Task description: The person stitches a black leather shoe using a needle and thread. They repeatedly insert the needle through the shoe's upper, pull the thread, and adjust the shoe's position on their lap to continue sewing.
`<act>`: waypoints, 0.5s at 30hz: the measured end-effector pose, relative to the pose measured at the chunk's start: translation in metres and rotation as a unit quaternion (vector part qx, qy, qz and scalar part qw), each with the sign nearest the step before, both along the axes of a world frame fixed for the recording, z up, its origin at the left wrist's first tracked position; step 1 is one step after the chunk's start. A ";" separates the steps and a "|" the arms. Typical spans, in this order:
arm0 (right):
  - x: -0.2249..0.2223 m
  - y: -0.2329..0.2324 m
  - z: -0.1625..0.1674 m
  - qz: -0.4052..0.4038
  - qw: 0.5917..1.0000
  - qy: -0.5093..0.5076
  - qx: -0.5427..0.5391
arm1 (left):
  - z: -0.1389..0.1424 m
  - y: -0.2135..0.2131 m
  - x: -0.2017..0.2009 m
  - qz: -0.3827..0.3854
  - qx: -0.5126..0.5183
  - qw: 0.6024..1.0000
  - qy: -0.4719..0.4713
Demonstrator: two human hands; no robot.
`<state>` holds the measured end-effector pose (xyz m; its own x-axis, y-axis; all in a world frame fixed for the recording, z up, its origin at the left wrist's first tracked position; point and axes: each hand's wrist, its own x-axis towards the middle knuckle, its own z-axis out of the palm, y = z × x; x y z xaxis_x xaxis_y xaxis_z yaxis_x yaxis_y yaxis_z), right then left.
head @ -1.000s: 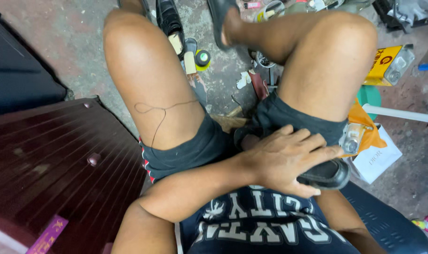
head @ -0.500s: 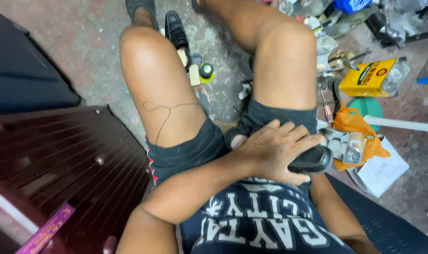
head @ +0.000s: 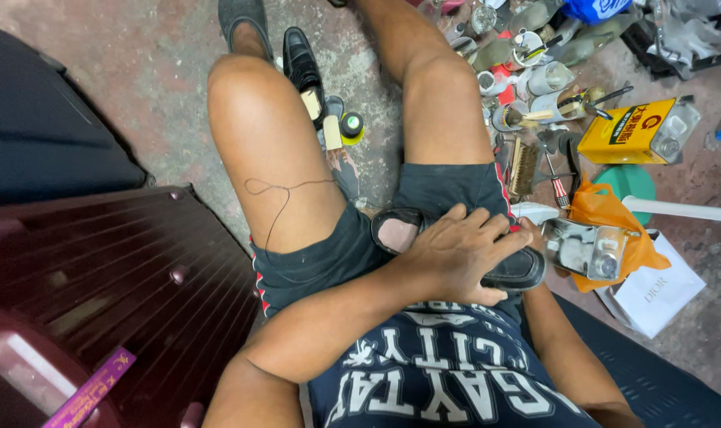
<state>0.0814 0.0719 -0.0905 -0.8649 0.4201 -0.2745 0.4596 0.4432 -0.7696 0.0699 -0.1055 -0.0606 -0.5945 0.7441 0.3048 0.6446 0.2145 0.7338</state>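
Shoe [head: 519,273], black, lying across lap on dark shorts [head: 447,186], long axis roughly left-right, slightly down toward right. Opening [head: 400,231] with pinkish insole at left end, facing up; other end pointing right, toward right thigh's outer side. Left hand [head: 455,257] pressed flat on top, fingers [head: 495,230] spread and draped over upper, curled round far edge, clamped on shoe. Right hand hidden under shoe and left hand; forearm [head: 566,357] running up along right side; whether fingers apart or together, cannot tell.

Just right of shoe, shiny metal can [head: 586,247] on orange bag [head: 606,210], white paper bag [head: 657,289] beside. At left, dark red ribbed case [head: 114,277], near left thigh.

Farther out, on floor [head: 154,71] between knees: second black shoe [head: 301,67], toe pointing away, small black-and-yellow tin [head: 351,127] just beside. Beyond right knee, brush [head: 523,165], yellow can [head: 638,131], cluster of jars and bottles [head: 527,47], well apart from lap. Left foot in dark slipper [head: 245,20] at top edge.
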 end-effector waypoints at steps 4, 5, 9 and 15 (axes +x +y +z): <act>0.001 0.002 -0.003 0.004 1.000 -0.002 0.006 | 0.001 0.003 -0.001 -0.002 -0.005 1.000 -0.007; 0.000 0.003 -0.004 0.004 1.000 -0.002 0.009 | 0.003 0.002 -0.003 0.002 -0.003 1.000 -0.003; -0.003 0.009 -0.008 0.016 0.999 0.010 0.027 | 0.015 -0.011 -0.011 0.029 -0.004 0.999 -0.033; -0.001 0.022 -0.022 -0.023 0.988 -0.049 0.145 | 0.023 -0.060 -0.036 0.093 0.119 0.978 -0.144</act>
